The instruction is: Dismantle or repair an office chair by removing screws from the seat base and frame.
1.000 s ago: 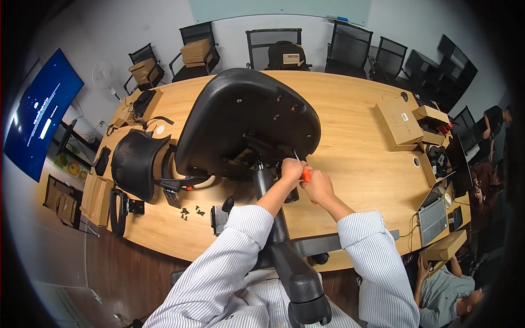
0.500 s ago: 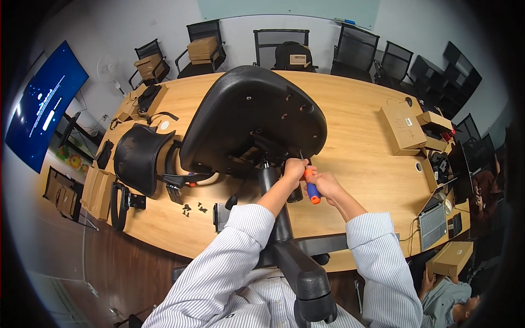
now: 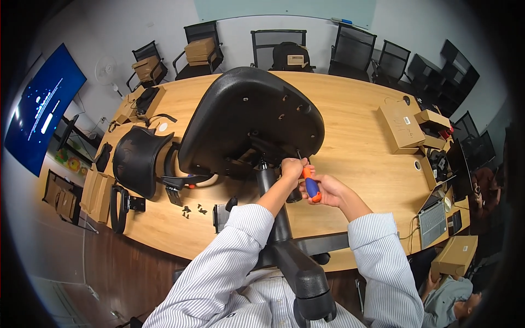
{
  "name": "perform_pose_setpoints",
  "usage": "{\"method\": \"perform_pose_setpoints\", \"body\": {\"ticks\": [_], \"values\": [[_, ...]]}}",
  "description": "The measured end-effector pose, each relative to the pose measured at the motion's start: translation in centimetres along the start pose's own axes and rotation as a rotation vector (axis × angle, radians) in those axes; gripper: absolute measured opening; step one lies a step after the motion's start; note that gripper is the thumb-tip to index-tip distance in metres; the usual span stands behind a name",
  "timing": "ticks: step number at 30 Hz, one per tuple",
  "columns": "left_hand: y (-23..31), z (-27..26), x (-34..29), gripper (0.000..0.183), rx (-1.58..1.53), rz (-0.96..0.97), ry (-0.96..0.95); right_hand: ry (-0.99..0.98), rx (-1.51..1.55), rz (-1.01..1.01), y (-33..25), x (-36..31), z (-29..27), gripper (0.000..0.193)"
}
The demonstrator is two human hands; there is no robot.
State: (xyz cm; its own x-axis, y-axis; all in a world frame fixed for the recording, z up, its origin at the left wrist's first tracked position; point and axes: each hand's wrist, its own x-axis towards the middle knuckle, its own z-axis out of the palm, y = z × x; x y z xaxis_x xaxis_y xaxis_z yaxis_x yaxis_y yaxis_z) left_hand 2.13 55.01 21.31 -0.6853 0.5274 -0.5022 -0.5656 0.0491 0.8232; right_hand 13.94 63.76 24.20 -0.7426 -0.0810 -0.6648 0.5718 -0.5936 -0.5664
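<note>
Nearest, below the hands, a black wheel (image 3: 314, 307) at the end of a chair leg (image 3: 298, 262), between two striped sleeves (image 3: 372, 238). Running up from there, just left of the left hand, a black post (image 3: 265, 180), meeting the underside of a tilted chair seat (image 3: 249, 117). Closed around the shaft of a screwdriver (image 3: 311, 187) with the left hand (image 3: 293, 168), just below the seat's underside. Loosely curled at the orange-and-blue handle with the right hand (image 3: 331, 190), palm partly bared; cannot tell how firmly held. Shaft pointing up past the left hand, toward the seat's lower right part. Left of the left hand, on the wooden table (image 3: 350, 120), a few small screws (image 3: 187, 211); farther left, a chair back (image 3: 139, 161) and a black armrest (image 3: 116, 210). Well right of the right hand, an open laptop (image 3: 433, 225) and, above it, a cardboard box (image 3: 399, 131). Farthest, beyond the hands and seat, a backpack (image 3: 290, 56) on a chair (image 3: 279, 37) and a pale board (image 3: 284, 12) on the wall.
</note>
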Motion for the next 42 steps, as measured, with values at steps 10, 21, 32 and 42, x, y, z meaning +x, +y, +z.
{"method": "perform_pose_setpoints", "body": {"ticks": [10,21,32,42], "values": [[-1.8,0.6,1.5,0.018,-0.067,0.056,-0.009,0.681,-0.961,-0.380,0.8,0.3,2.8,0.037],[-0.9,1.1,0.0,0.016,-0.260,-0.045,-0.053,0.510,-0.957,-0.358,0.5,0.0,0.7,0.044],[-1.4,0.9,0.6,0.015,-0.134,0.000,0.164,0.286,-0.425,-0.168,0.1,-0.4,0.8,0.048],[-2.1,1.3,0.5,0.019,-0.077,0.047,0.071,0.883,-1.313,-0.552,1.4,1.0,0.7,0.055]]}}
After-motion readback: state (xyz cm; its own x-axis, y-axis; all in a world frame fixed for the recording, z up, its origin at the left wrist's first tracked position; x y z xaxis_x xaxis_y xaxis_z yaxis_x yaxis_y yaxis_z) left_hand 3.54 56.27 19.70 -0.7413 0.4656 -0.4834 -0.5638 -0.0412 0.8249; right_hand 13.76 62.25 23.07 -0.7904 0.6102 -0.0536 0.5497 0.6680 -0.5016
